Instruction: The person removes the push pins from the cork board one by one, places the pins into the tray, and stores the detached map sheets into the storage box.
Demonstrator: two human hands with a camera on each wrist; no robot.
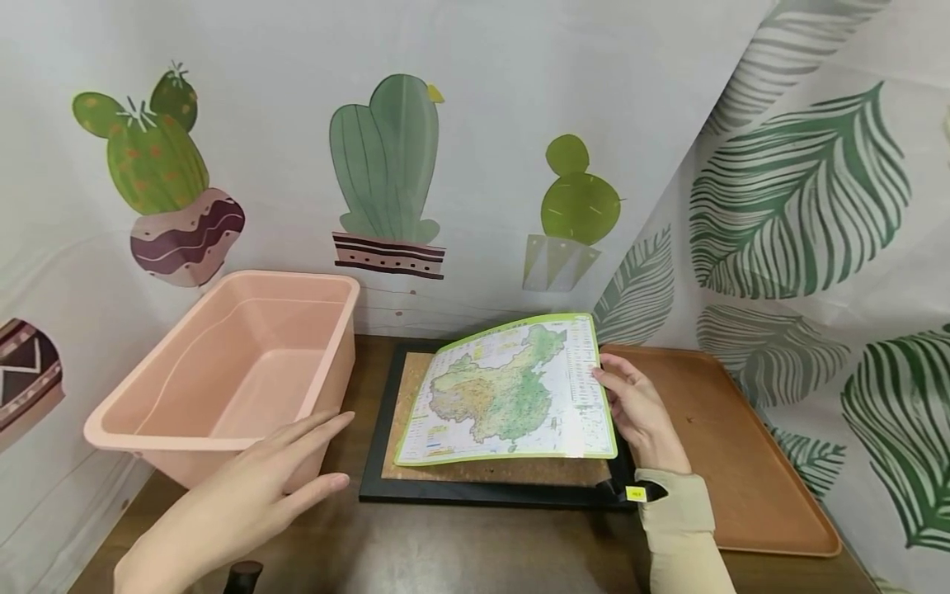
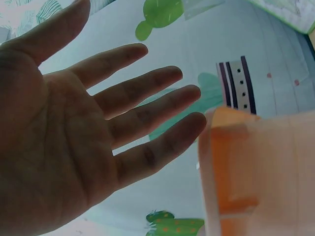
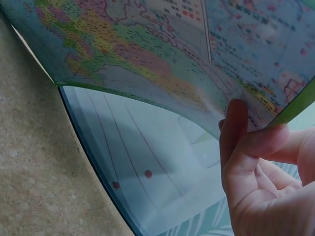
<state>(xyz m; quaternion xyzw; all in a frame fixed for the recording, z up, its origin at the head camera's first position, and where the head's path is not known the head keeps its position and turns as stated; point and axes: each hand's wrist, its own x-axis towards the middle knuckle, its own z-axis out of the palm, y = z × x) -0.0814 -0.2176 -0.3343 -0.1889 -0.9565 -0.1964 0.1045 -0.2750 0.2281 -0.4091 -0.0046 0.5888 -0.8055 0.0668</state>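
A map sheet with a green border [image 1: 490,396] is held tilted above a black-framed cork board [image 1: 490,493]. My right hand [image 1: 641,412] pinches the sheet's right edge between thumb and fingers. In the right wrist view, the right hand [image 3: 266,172] grips a corner of the sheet [image 3: 147,54], whose printed underside faces the camera above the cork [image 3: 44,147]. My left hand [image 1: 245,495] is spread near the front of the pink bin and touches nothing that I can make out. The left wrist view shows the left palm [image 2: 74,128] with fingers extended and nothing in them.
The pink bin [image 1: 223,444] stands at the left, with no contents visible inside. A brown tray [image 1: 742,462] lies right of the board. Something dark and round-topped [image 1: 243,575] is at the front edge. A printed curtain [image 1: 490,99] hangs behind the table.
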